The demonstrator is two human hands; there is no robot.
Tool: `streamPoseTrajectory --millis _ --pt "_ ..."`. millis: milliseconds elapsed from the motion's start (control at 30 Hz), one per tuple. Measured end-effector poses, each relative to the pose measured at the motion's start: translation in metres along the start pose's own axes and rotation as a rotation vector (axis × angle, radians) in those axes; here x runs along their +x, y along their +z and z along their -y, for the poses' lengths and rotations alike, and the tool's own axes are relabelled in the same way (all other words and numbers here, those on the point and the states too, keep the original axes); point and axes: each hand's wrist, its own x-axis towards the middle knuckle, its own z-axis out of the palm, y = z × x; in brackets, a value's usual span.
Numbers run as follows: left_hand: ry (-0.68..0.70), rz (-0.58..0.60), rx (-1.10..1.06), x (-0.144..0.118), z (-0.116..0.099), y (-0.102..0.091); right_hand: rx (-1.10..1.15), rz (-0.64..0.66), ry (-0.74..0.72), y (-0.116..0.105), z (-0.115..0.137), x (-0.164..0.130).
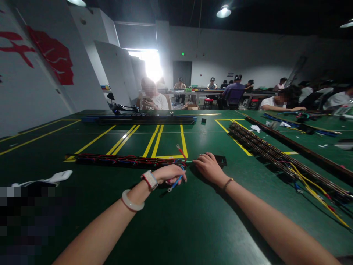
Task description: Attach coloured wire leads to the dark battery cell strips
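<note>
A long, dark wiring strip [127, 161] with red and blue wires along it lies across the green table. At its right end my left hand [172, 173] is closed around blue wires [178, 182], one tipped with a metal ring lug. A red wire [180, 150] with a ring lug sticks up just beyond that hand. My right hand [208, 165] has its fingers curled, the fingertips pinching a thin green wire [189, 161] that comes from the strip's end. Beside this hand a flat black piece [221, 160] rests on the table, partly covered by it.
Several bundled dark strips [264, 151] with loose yellow and blue wires lie at right. A long blue-and-black strip [140, 119] lies along the far edge. Yellow tape lines mark the green table [154, 228]. A person [154, 97] sits opposite; others sit farther back.
</note>
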Motion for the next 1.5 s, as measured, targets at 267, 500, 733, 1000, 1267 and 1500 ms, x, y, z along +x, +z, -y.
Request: streamPoseTrajectory --millis 267,500,733,1000,1267,1500 --pt "-0.050 -0.058 -0.258 0.008 0.006 0.008 0.149 -0.081 0.178 0.000 0.008 0.014" --pt "0.011 -0.063 -0.280 0.009 0.007 0.013 0.590 -0.039 0.072 -0.019 0.033 0.032" --pt "0.008 -0.067 -0.382 0.007 0.008 0.018 0.546 -0.083 0.206 -0.037 0.041 0.041" --pt "-0.020 -0.048 -0.372 0.008 0.006 0.018 0.448 0.095 0.351 -0.037 -0.021 0.034" --pt "0.015 -0.017 -0.499 0.011 0.008 0.021 0.110 0.350 0.229 -0.023 -0.026 0.024" --pt "0.049 -0.060 -0.597 0.012 0.005 0.030 0.068 0.446 0.170 -0.031 -0.015 0.028"
